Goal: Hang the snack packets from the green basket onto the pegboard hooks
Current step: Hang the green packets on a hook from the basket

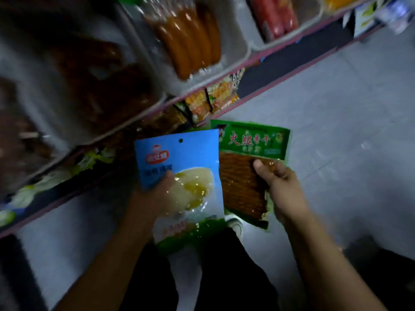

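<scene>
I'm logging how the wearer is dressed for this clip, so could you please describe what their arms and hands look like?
Both forearms are bare up to the frame edge: no sleeves show. The left hand and right hand wear no gloves, and I see no rings, watch or bracelet, though the picture is dim and blurred. Below the arms are dark trousers and a white shoe.

I see both bare forearms reaching up from the bottom of the frame toward its centre. My left hand [161, 189] is curled, its thumb pressed flat forward (fingers hidden). My right hand [280, 182], just right of centre, pinches with the thumb on top, its wrist angled inward.
</scene>
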